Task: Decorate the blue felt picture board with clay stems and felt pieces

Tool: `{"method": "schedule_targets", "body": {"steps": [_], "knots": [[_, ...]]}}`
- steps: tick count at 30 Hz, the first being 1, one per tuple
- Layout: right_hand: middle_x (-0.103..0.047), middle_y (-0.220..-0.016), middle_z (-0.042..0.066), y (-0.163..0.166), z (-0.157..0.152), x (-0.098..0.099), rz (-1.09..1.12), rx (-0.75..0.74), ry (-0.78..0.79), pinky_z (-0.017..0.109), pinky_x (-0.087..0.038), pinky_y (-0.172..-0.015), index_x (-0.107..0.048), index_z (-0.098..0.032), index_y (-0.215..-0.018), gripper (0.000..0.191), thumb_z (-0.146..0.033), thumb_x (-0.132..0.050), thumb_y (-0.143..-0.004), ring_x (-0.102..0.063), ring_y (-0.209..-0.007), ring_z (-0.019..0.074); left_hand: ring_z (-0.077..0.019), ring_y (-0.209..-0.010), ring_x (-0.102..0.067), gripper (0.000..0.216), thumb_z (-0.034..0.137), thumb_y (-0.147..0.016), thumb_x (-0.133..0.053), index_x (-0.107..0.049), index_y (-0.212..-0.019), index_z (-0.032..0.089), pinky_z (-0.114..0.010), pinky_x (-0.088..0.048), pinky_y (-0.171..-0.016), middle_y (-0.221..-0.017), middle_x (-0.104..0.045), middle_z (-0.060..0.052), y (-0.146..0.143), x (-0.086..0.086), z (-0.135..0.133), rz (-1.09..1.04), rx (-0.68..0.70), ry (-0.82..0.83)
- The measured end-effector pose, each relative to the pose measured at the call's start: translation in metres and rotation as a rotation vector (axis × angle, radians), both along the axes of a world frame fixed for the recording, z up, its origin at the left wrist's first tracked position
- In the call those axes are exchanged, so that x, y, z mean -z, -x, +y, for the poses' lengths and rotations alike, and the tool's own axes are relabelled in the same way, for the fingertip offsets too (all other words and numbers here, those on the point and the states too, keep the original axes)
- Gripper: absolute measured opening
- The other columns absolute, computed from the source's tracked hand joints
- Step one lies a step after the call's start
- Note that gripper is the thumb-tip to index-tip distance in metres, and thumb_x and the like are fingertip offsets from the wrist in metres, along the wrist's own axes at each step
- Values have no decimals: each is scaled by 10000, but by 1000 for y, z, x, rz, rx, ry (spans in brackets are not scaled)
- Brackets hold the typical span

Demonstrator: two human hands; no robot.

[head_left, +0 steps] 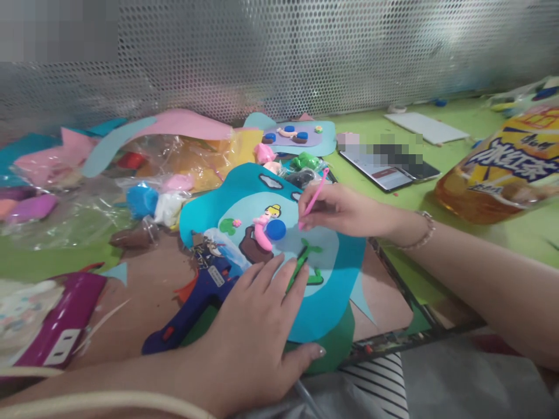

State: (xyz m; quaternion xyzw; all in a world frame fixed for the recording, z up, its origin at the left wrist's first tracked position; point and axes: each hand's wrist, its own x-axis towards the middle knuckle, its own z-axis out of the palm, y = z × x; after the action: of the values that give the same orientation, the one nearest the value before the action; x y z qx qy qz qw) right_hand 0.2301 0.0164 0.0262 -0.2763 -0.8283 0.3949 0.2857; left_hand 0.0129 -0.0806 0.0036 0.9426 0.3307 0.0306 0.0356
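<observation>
My left hand (257, 320) lies flat with fingers spread on a blue foam craft board (336, 273), pressing its near edge. On the board sit a clay figure with a pink body and yellow hair (263, 224), a blue clay ball (276, 229) and green clay plants (305, 265). My right hand (338, 209) is closed in a pinch on a thin pink stick tool (314, 196), whose lower tip touches the board just right of the blue ball.
A blue glue gun (192, 305) lies under my left wrist. Bags of coloured clay (148, 201) and foam sheets (183, 123) crowd the left. A second craft board (297, 135), a phone (388, 169), a tea bottle (502, 169) and a perforated metal wall (283, 52) stand behind.
</observation>
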Motion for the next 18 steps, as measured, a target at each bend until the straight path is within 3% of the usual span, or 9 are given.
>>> {"method": "schedule_targets", "body": {"steps": [5,14,18], "knots": [[-607,-791,21,1,2,5,35,146,-98,253,-537,-603,-513,-172,-849,54,-123,-524,-828,-632,-713,129,-421,-1289,-298,761,572,-810,-471,-355,-1386,87,-555,-332,-949,-1431,-278,-267,0,1,1,36,17,15],[-611,-802,43,4,5,10,-3,167,-248,274,-508,-631,-547,-158,-838,44,-201,-555,-842,-599,-720,133,-360,-1327,-258,726,624,-872,-299,-341,-1396,124,-506,-275,-1022,-1445,-293,-209,2,-1,-3,11,10,60],[-604,-824,49,4,2,8,-19,188,-211,288,-496,-660,-541,-161,-863,58,-218,-530,-859,-587,-720,129,-356,-1339,-234,729,630,-876,-274,-348,-1392,120,-502,-258,-1035,-1451,-281,-206,2,-4,-3,8,-7,81]]}}
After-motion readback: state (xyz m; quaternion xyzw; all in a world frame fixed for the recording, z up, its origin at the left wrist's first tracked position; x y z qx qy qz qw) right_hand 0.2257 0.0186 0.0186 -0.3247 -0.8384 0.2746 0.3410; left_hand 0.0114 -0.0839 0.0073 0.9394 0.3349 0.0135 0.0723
